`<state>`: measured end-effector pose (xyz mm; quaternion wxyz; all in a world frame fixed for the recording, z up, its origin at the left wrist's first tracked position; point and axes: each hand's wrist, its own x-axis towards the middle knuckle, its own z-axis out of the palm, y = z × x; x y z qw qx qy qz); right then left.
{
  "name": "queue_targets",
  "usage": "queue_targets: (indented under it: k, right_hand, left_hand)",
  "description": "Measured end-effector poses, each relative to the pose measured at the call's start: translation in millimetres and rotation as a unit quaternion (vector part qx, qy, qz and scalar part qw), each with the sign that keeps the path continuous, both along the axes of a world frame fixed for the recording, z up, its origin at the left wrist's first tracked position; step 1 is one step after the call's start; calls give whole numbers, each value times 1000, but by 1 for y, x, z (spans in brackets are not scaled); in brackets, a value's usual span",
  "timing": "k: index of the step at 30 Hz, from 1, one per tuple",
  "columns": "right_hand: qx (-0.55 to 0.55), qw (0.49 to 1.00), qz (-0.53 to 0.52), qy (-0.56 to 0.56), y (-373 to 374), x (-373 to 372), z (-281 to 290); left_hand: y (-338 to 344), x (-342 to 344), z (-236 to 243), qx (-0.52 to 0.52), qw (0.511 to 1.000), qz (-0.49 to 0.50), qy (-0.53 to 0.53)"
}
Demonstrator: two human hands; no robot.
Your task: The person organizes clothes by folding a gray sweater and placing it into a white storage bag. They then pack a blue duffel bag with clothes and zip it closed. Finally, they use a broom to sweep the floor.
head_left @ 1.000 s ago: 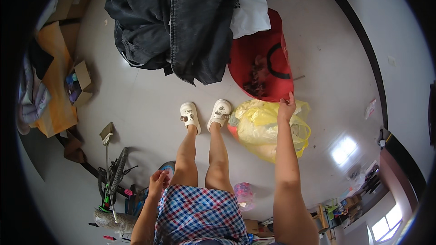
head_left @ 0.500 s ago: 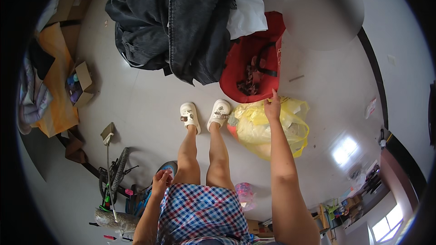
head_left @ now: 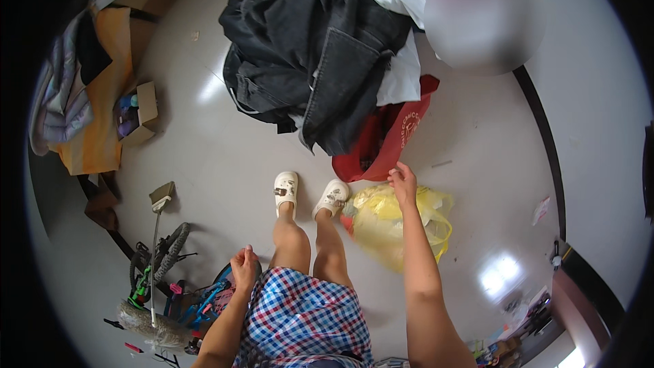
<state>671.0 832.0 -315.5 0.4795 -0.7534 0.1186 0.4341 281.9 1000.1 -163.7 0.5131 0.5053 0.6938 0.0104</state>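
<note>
My right hand (head_left: 403,185) is at the near rim of an upright red bag (head_left: 398,138), its fingers closed on the edge. Under that hand and wrist lies a stuffed yellow plastic bag (head_left: 378,228). A heap of dark denim clothing (head_left: 306,48) covers the far left part of the red bag. White plastic (head_left: 402,75) shows between the heap and the bag. My left hand (head_left: 244,269) hangs beside my checked skirt (head_left: 306,313) with fingers curled in and nothing visible in them.
Cream clogs (head_left: 286,187) are on my feet. To the left stand an open cardboard box (head_left: 142,119), a dustpan with a long handle (head_left: 161,197) and a small bicycle (head_left: 174,252). A dark baseboard (head_left: 545,143) follows the right wall. A blurred round shape (head_left: 484,20) hides the upper right.
The view has shifted, and the clothing heap appears further right and lower. The red bag's mouth looks narrower, with more of its outer side showing. My right hand stays at its rim.
</note>
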Motion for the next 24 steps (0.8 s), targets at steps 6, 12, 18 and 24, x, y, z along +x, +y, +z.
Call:
queue_targets:
  k: [6, 12, 18, 24]
  right_hand:
    - [111, 977, 19, -182, 117, 14, 81]
    - [-39, 915, 129, -379, 223, 27, 104]
    - [-108, 973, -46, -198, 248, 25, 97]
    - [200, 935, -284, -70, 235, 9, 145]
  left_hand:
    - [33, 36, 9, -16, 1000, -18, -18]
    - [86, 78, -12, -137, 983, -88, -84]
    - [153, 145, 2, -150, 962, -155, -168]
    - [200, 177, 18, -128, 944, -211, -220]
